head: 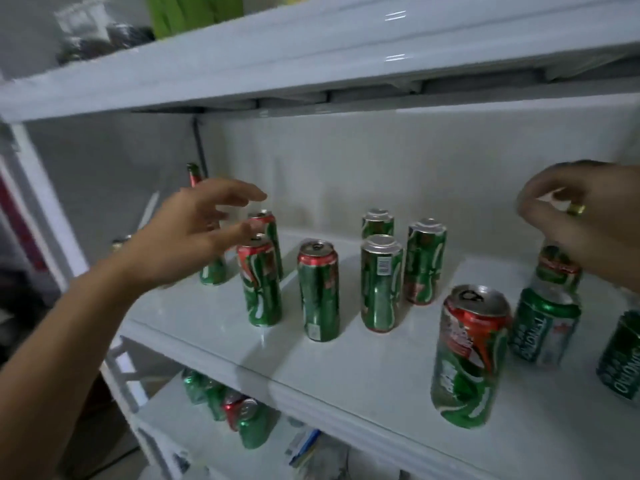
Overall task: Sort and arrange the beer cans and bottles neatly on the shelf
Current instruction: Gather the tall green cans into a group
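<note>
Two hands are up over the middle shelf (214, 344). The left hand (194, 237) reaches in from the lower left, forearm stretched diagonally, fingers spread and relaxed, gripping nothing; its fingertips hover just above the red top of a dented can (260, 282), with a second red-topped can (266, 233) right behind it. The right hand (581, 216), a gold ring on one finger, comes in from the right edge with its fingers curled downward, pinching the top of a stacked can (554, 268), which sits on a green can (543, 327) lettered in white.

Every can on this shelf stands upright, long axis vertical. A lone can (318, 289) stands with its pull-tab up, while a trio (381, 282) with plain silver ends showing stands just to its right. Nearest the camera, a crumpled can (467, 355) stands with its opened mouth up. A red-capped bottle (194, 174) pokes up behind the left hand.

White, glossy shelving, pale wall behind. More cans (228, 407) lie jumbled on the shelf below, and something green (187, 12) sits blurred on the shelf above.
</note>
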`<control>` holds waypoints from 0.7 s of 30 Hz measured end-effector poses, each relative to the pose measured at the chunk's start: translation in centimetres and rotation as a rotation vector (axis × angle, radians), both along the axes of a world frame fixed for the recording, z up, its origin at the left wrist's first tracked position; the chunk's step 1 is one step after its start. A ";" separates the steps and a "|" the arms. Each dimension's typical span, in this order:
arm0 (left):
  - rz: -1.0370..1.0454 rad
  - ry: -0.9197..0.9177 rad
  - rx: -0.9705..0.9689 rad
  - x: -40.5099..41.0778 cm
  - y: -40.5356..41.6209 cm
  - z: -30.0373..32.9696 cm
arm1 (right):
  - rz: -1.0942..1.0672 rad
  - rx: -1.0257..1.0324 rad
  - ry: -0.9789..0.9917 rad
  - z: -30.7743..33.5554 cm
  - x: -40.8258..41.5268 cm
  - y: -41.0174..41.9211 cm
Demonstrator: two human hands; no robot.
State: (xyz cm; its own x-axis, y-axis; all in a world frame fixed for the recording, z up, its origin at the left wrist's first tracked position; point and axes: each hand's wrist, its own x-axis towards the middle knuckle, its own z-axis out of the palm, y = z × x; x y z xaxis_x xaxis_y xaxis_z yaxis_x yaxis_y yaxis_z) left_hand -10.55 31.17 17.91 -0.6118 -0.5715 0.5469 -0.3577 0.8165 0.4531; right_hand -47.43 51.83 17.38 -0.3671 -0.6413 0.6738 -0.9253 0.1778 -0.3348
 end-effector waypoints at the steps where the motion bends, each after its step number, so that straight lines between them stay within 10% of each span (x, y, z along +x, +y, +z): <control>1: 0.047 0.016 0.009 2.2 -0.9 -0.4 | 0.005 -0.020 -0.004 0.4 1.9 -1.3; 9: 0.203 0.075 0.065 16.0 -7.2 -2.7 | 0.143 -0.067 -0.116 0.6 18.2 -11.0; 21: 0.117 0.179 0.129 20.7 -17.1 -3.7 | 0.336 0.414 0.076 -2.3 27.1 -22.5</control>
